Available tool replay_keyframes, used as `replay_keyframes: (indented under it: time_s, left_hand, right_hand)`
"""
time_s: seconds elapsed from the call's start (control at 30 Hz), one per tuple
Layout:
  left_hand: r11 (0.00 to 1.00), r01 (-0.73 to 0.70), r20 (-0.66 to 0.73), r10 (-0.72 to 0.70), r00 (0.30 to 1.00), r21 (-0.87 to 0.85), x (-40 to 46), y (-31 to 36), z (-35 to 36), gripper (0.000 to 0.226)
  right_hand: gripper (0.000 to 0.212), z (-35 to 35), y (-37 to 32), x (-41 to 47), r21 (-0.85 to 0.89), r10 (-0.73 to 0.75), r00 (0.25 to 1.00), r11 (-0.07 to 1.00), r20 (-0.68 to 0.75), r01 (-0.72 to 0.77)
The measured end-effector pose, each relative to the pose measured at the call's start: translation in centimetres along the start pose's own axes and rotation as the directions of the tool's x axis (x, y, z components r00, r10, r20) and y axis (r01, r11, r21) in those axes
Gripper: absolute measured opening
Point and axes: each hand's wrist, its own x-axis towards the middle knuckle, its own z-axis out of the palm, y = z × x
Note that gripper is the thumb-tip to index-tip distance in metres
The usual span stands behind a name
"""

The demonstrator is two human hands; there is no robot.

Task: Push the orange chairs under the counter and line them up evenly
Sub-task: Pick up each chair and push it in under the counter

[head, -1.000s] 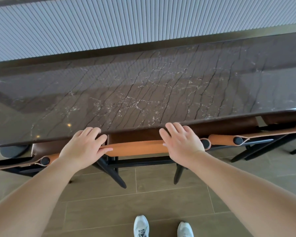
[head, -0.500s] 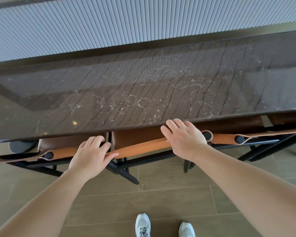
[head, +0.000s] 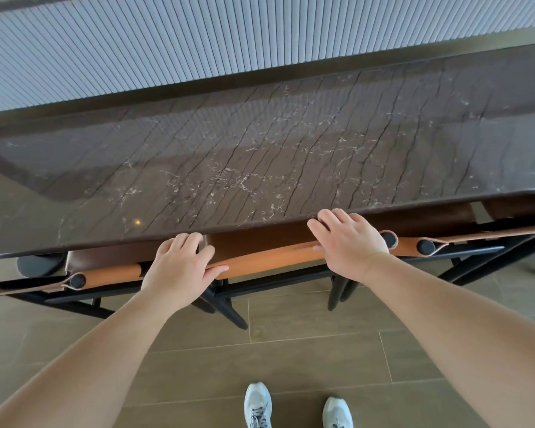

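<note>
Head view: both hands grip the middle orange chair (head: 266, 257) backrest under the dark counter (head: 260, 156). Left hand (head: 179, 267) and right hand (head: 348, 242) curl over its top edge.

Bench (head: 260, 156): glossy dark veined stone. Chair backrest (head: 269, 257): smooth orange leather, matt; black matt frame (head: 260, 284). Floor (head: 291, 359): matt brownish tiles. Wall panel (head: 198, 41): ribbed, pale.

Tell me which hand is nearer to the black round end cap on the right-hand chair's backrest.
Right. The right hand sits on the middle chair's backrest just left of that end cap; the left hand grips the backrest's far left end.
</note>
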Motion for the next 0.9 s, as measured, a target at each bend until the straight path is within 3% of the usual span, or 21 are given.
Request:
replay_keyframes:
  time_s: [0.33,0.6,0.9]
  left_hand:
    - [0.988,-0.152,-0.164,0.156,0.974,0.032,0.6,-2.2,3.1,0.055]
    - [0.993,-0.115,-0.089,0.115,0.989,-0.003,2.0,-4.5,2.9,0.061]
    - [0.960,-0.252,-0.160,0.232,0.960,-0.124,1.5,-3.6,3.3,0.050]
  right_hand:
    - [0.027,2.9,-2.1,-0.5,0.031,0.033,0.999,0.999,0.013,-0.034]
    - [0.028,2.2,-3.2,2.1,0.067,0.032,0.999,0.997,0.022,-0.033]
    - [0.022,2.0,-3.1,2.1,0.009,-0.002,1.000,1.000,-0.022,0.002]
